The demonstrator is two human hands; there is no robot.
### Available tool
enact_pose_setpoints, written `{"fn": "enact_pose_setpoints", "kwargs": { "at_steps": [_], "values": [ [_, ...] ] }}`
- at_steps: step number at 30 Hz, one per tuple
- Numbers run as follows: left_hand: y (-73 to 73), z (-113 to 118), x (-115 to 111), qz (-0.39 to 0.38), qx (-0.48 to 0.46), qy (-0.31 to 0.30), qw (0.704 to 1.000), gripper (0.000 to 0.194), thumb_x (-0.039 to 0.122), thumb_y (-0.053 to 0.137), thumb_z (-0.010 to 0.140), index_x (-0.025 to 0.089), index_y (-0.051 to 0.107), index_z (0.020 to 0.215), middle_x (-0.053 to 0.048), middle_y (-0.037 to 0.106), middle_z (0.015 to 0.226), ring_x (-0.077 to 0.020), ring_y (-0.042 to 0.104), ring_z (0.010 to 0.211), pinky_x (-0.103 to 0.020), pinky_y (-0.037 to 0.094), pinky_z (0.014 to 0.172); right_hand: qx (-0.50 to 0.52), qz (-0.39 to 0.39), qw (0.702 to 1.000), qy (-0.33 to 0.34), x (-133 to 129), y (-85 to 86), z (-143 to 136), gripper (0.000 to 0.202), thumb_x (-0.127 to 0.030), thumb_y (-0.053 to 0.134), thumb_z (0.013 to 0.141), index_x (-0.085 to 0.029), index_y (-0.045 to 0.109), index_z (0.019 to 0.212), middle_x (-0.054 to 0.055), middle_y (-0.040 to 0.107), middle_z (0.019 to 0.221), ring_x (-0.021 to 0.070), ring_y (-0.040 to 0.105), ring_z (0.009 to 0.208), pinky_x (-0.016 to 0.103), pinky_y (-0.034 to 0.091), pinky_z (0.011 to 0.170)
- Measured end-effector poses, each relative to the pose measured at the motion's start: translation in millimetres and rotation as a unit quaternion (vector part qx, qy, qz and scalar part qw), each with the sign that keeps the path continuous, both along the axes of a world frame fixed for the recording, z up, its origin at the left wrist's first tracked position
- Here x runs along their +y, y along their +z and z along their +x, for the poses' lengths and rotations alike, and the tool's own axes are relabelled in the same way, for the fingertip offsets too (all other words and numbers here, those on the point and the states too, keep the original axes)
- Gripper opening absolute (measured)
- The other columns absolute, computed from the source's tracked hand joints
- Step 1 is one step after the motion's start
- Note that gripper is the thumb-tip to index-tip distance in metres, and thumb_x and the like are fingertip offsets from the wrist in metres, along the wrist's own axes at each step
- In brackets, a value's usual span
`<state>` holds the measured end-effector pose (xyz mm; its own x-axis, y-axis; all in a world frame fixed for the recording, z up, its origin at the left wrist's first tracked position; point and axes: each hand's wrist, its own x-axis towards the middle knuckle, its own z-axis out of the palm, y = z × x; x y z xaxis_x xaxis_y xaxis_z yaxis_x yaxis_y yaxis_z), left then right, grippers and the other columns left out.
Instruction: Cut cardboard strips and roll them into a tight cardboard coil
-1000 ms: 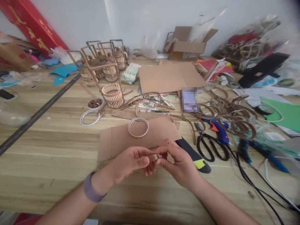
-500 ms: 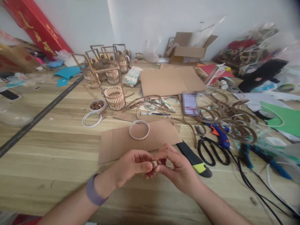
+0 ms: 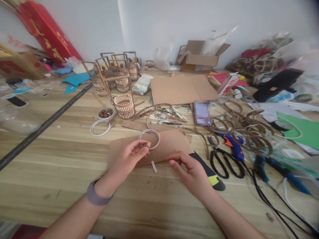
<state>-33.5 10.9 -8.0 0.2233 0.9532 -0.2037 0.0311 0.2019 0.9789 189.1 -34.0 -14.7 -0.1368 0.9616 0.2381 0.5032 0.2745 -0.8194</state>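
A small brown piece [image 3: 149, 145] is pinched between the thumb and fingers of my left hand [image 3: 133, 156], over the cardboard sheet [image 3: 171, 142]. Just beyond those fingertips a white ring [image 3: 157, 134] lies on the cardboard. My right hand [image 3: 186, 167] hovers to the right with its fingers curled and the thumb slightly apart from them; nothing shows between them. On the wooden table between the hands is a small white strip [image 3: 154, 166].
Black-handled scissors [image 3: 225, 162], a black and yellow tool [image 3: 213, 179] and a blue glue gun [image 3: 234, 146] lie at right, near brown curled strips [image 3: 256, 139]. Slatted baskets [image 3: 124, 106], a bowl of brown balls [image 3: 106, 113] and another white ring [image 3: 100, 128] stand left of centre.
My hands have parted. The left has moved up and left with the brown piece; the right has let go and sits slightly right. The white strip between them has come into view.
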Motion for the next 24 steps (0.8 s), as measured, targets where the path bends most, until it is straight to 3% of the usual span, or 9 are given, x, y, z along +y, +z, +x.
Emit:
{"fn": "enact_pose_setpoints", "kwargs": {
  "at_steps": [3,7,10,13,16,19,24],
  "values": [
    [-1.7,1.0,0.7,0.011,0.082,-0.018,0.996,0.055,0.055,0.070,0.077,0.015,0.065,0.114,-0.010,0.070,0.106,-0.0256,0.063,0.104,-0.037,0.046,0.094,-0.017,0.011,1.000,-0.003,0.4,1.0,-1.2,0.023,-0.035,0.055,0.093,-0.022,0.071,0.083,0.001,0.066,0.068,0.0143,0.059,0.062,0.024,0.048,0.059],
    [-4.5,1.4,2.3,0.025,0.110,-0.042,0.993,0.051,0.055,0.064,0.081,0.016,0.063,0.113,-0.012,0.069,0.118,-0.0289,0.061,0.114,-0.041,0.044,0.101,-0.042,0.012,0.999,-0.013,3.6,1.9,1.9,0.023,-0.033,0.054,0.091,-0.022,0.070,0.080,0.001,0.067,0.067,0.0148,0.059,0.060,0.024,0.048,0.058],
    [-5.9,1.2,3.1,0.041,0.132,-0.045,0.989,0.047,0.055,0.060,0.083,0.016,0.063,0.110,-0.012,0.069,0.119,-0.0297,0.061,0.116,-0.041,0.044,0.101,-0.086,-0.011,0.996,-0.037,14.3,5.8,14.3,0.025,-0.035,0.052,0.092,-0.021,0.070,0.083,0.002,0.071,0.072,0.0158,0.062,0.064,0.025,0.049,0.059],
    [-4.9,1.0,2.6,0.046,0.147,-0.046,0.987,0.047,0.055,0.057,0.084,0.016,0.062,0.110,-0.012,0.069,0.118,-0.0300,0.061,0.117,-0.041,0.046,0.100,-0.205,-0.024,0.976,-0.068,33.4,12.3,34.0,0.029,-0.035,0.046,0.094,-0.022,0.072,0.092,0.003,0.074,0.083,0.0173,0.066,0.071,0.026,0.049,0.063],
    [-2.0,1.2,0.5,0.048,0.164,-0.056,0.984,0.046,0.055,0.056,0.085,0.017,0.062,0.110,-0.012,0.069,0.118,-0.0299,0.062,0.115,-0.040,0.048,0.098,-0.265,-0.010,0.959,-0.101,56.4,16.1,50.5,0.030,-0.031,0.050,0.092,-0.021,0.073,0.108,0.009,0.074,0.095,0.0222,0.067,0.084,0.031,0.049,0.075],
    [-1.1,1.6,-1.6,0.052,0.169,-0.064,0.982,0.046,0.054,0.055,0.085,0.017,0.062,0.109,-0.013,0.070,0.117,-0.0298,0.064,0.112,-0.040,0.050,0.095,-0.289,-0.006,0.953,-0.087,77.7,14.4,54.9,0.032,-0.029,0.055,0.089,-0.023,0.072,0.116,0.012,0.074,0.104,0.0270,0.066,0.098,0.036,0.047,0.086],
    [-3.7,2.8,-0.6,0.054,0.168,-0.061,0.982,0.045,0.052,0.057,0.083,0.016,0.063,0.110,-0.013,0.070,0.117,-0.0300,0.064,0.114,-0.040,0.050,0.097,-0.250,-0.007,0.965,-0.081,94.1,15.5,51.4,0.033,-0.024,0.050,0.089,-0.017,0.075,0.110,0.015,0.076,0.103,0.0290,0.069,0.099,0.040,0.049,0.091]
  ]
}}
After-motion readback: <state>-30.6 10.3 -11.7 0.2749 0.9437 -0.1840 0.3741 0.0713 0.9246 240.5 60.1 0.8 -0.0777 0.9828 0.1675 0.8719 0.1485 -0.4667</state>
